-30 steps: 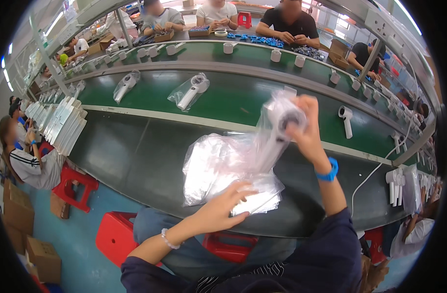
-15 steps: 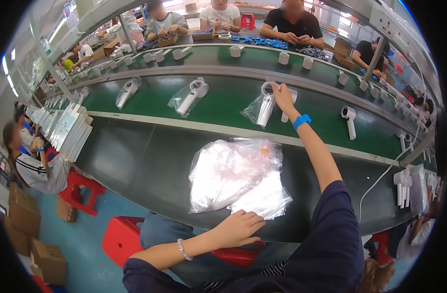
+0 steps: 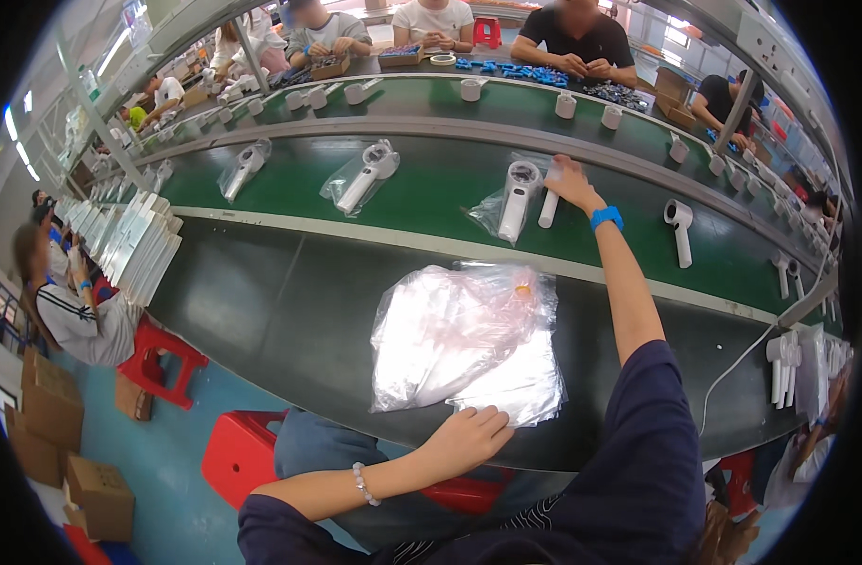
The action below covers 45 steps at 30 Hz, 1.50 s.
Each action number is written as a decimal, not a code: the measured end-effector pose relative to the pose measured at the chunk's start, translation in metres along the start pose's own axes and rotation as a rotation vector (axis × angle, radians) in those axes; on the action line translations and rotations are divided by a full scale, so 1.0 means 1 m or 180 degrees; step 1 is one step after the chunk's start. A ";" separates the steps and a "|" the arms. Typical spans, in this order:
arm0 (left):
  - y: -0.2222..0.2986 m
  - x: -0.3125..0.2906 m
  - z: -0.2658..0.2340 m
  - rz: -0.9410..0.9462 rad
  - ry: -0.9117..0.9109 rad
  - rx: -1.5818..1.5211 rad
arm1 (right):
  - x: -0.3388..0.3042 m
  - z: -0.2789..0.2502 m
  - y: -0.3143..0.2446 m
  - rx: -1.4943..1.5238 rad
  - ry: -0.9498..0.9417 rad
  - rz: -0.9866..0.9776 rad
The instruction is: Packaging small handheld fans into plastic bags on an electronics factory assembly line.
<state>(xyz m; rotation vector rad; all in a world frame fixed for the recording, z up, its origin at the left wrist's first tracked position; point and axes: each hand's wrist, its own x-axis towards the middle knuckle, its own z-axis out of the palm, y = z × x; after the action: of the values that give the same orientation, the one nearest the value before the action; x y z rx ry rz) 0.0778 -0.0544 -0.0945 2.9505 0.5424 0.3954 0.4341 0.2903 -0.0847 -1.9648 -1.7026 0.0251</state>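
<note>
My right hand (image 3: 572, 183) is closed over the head of a white round-headed device with a straight handle (image 3: 549, 209) on the green belt; its head is mostly hidden by my fingers. Just left of it lies a similar device in a clear bag (image 3: 514, 209), apart from my hand. My left hand (image 3: 464, 441) is at the near edge of a pile of clear plastic bags (image 3: 459, 339) on the dark bench. Its fingers are bent over the bag edge, the thumb tucked out of sight.
More bagged devices (image 3: 365, 179) lie leftward on the belt; a bare one (image 3: 679, 231) lies to the right. White stacked pieces (image 3: 134, 250) stand at the bench's left end. A white cable (image 3: 723, 377) crosses the right side. Across the belts, several people sit working. A red stool (image 3: 238, 461) stands lower left.
My right hand has left the bagged device and moved right onto the bare one beside it. My left thumb has tucked in and its fingers have bent at the bag edge.
</note>
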 end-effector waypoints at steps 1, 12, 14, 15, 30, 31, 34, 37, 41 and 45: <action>-0.001 0.001 -0.002 -0.0005 -0.0001 0.0002 | 0.000 0.004 0.004 0.0316 -0.0094 0.0068; -0.006 0.005 -0.001 -0.0098 0.0051 0.0006 | -0.025 -0.001 -0.036 0.0773 0.1049 -0.0453; -0.005 0.006 -0.010 -0.0094 0.0076 -0.0145 | -0.037 -0.006 -0.045 0.0817 0.1428 -0.0742; -0.006 0.007 -0.013 -0.0124 0.0105 -0.0276 | -0.046 -0.012 -0.057 0.0800 0.1594 -0.0919; -0.004 0.011 -0.015 -0.0249 0.0360 -0.0028 | -0.131 -0.058 -0.098 0.1930 0.1540 -0.1191; -0.004 0.012 -0.013 -0.0232 0.0372 -0.0028 | -0.128 -0.056 -0.092 0.2300 0.1439 -0.1157; -0.009 0.011 -0.013 -0.0177 0.0738 0.0172 | -0.145 -0.055 -0.093 0.1857 0.1672 -0.1416; -0.010 0.013 -0.023 -0.0316 0.0929 0.0391 | -0.167 -0.056 -0.097 0.2286 0.1263 -0.0930; -0.015 0.014 -0.034 -0.0675 0.1016 0.0351 | -0.180 -0.043 -0.083 0.2493 0.0523 -0.0221; -0.019 0.010 -0.033 -0.1104 0.1015 -0.0339 | -0.202 -0.053 -0.096 0.3152 -0.0180 0.0281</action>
<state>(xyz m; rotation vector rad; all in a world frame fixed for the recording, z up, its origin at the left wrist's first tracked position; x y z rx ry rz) 0.0711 -0.0306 -0.0636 2.6308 1.0136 0.8264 0.3234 0.0896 -0.0665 -1.2691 -1.2391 0.7978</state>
